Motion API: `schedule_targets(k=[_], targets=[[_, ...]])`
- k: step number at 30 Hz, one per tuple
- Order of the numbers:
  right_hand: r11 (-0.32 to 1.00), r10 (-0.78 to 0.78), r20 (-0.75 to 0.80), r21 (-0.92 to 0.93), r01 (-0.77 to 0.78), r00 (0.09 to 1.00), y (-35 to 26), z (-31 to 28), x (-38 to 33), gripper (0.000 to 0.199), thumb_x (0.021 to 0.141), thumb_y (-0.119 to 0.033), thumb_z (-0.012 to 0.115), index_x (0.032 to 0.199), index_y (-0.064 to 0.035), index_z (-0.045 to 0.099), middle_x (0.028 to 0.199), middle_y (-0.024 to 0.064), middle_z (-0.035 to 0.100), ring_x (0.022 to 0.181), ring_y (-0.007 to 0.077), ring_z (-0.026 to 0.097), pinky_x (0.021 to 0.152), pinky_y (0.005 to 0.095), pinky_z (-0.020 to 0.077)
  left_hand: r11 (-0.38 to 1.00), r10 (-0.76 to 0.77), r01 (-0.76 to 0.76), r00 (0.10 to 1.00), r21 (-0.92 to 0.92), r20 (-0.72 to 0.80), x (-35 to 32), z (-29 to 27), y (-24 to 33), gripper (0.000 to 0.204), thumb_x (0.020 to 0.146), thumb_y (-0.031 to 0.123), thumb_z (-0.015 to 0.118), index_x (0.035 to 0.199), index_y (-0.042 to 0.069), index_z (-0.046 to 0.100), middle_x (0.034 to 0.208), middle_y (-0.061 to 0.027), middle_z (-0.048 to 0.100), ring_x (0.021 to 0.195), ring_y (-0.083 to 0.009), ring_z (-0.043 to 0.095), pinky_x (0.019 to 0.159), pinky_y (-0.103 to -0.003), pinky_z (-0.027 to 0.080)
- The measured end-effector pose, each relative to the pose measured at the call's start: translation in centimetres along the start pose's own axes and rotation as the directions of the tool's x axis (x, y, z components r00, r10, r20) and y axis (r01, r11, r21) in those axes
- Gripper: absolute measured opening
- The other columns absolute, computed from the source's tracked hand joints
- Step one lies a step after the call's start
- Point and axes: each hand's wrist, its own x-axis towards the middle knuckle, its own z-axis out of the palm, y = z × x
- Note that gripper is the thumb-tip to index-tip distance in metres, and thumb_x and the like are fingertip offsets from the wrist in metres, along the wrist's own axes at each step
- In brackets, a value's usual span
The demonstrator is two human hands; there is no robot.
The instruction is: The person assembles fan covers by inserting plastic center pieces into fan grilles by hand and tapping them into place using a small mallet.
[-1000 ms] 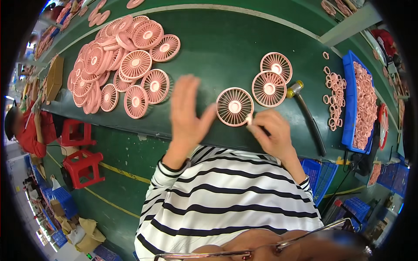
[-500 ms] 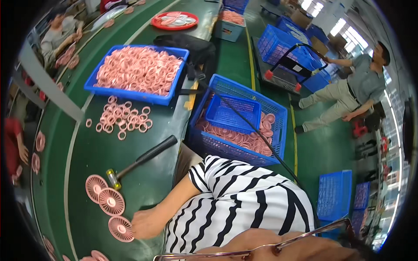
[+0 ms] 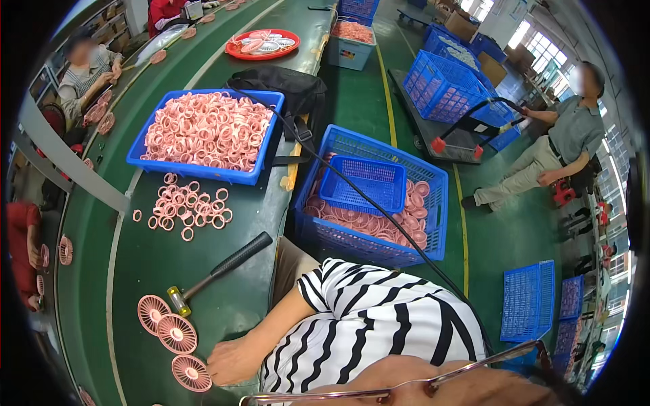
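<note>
My right hand (image 3: 235, 361) rests on the green table with its fingers curled at the rim of a pink slotted fan grille (image 3: 191, 373). The fingers look closed on that rim, though the tips are partly hidden. Beside it two more pink grilles overlap, the nearer one (image 3: 177, 334) lying over part of the farther one (image 3: 153, 313). A mallet (image 3: 220, 272) with a yellowish head and a black grip lies just past them. My left hand is outside the picture.
Loose pink rings (image 3: 189, 204) lie before a blue tray (image 3: 145, 164) heaped with rings. Behind is a red plate (image 3: 284, 51) of parts. Right of the table stands a blue crate (image 3: 437, 223) of grilles, crossed by a black cable (image 3: 379, 208). Someone stands by a trolley (image 3: 440, 145).
The view has shifted, so the near table things sit lower in the picture. My right hand keeps its place at the grille's rim.
</note>
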Motion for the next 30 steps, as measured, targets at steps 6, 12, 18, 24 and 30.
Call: schedule_targets(k=[6, 12, 18, 24, 30], targets=[[0.989, 0.109, -0.074, -0.097, -0.116, 0.991, 0.4, 0.7, 0.4, 0.015, 0.078, -0.017, 0.061, 0.088, -0.0062, 0.060, 0.090, 0.0127, 0.061, 0.088, 0.0325, 0.061, 0.068, 0.0430, 0.0530, 0.982, -0.147, 0.129, 0.980, -0.139, -0.132, -2.8, -4.5, -0.6, 0.047, 0.093, 0.027, 0.059, 0.125, -0.007, 0.056, 0.123, -0.0239, 0.059, 0.112, -0.0340, 0.058, 0.094, -0.040, 0.047], [0.994, -0.099, -0.491, -0.086, 0.065, 0.865, -0.6, -5.0, -0.6, 0.014, 0.081, -0.016, 0.073, 0.093, -0.0115, 0.070, 0.091, 0.0047, 0.065, 0.082, 0.0249, 0.064, 0.068, 0.0356, 0.0538, 0.917, -0.106, 0.211, 0.947, 0.339, -0.302, -8.4, -13.9, 5.7, 0.038, 0.100, 0.019, 0.044, 0.127, -0.005, 0.053, 0.124, -0.0142, 0.058, 0.110, -0.0237, 0.056, 0.096, -0.035, 0.045], [0.985, -0.166, -0.463, -0.032, 0.171, 0.871, -1.8, -5.7, 0.5, 0.021, 0.067, -0.006, 0.081, 0.083, -0.0053, 0.068, 0.082, 0.0066, 0.064, 0.068, 0.0246, 0.061, 0.057, 0.0338, 0.0480, 0.902, -0.350, 0.295, 0.927, -0.314, -0.133, -8.9, -11.9, 8.3, 0.040, 0.106, 0.027, 0.035, 0.127, -0.004, 0.049, 0.121, -0.0120, 0.056, 0.109, -0.0180, 0.055, 0.096, -0.032, 0.043], [0.974, -0.227, -0.422, -0.101, 0.203, 0.878, -2.3, -4.7, 1.3, 0.020, 0.068, -0.008, 0.079, 0.083, -0.0067, 0.067, 0.082, 0.0040, 0.065, 0.069, 0.0227, 0.061, 0.059, 0.0327, 0.0485, 0.867, -0.315, 0.263, 0.948, -0.423, -0.056, -9.2, -11.2, 8.4, 0.039, 0.106, 0.027, 0.034, 0.130, -0.003, 0.045, 0.117, -0.0090, 0.057, 0.101, -0.0124, 0.055, 0.089, -0.027, 0.045], [0.984, -0.176, -0.431, -0.105, 0.144, 0.885, -2.9, -4.1, 1.3, 0.017, 0.070, -0.009, 0.077, 0.081, -0.0069, 0.064, 0.080, 0.0029, 0.064, 0.068, 0.0227, 0.060, 0.060, 0.0341, 0.0494, 0.934, -0.198, 0.151, 0.973, -0.323, -0.118, -9.9, -11.0, 8.9, 0.037, 0.102, 0.016, 0.046, 0.133, -0.003, 0.042, 0.123, -0.0098, 0.052, 0.109, -0.0155, 0.051, 0.096, -0.029, 0.040]])
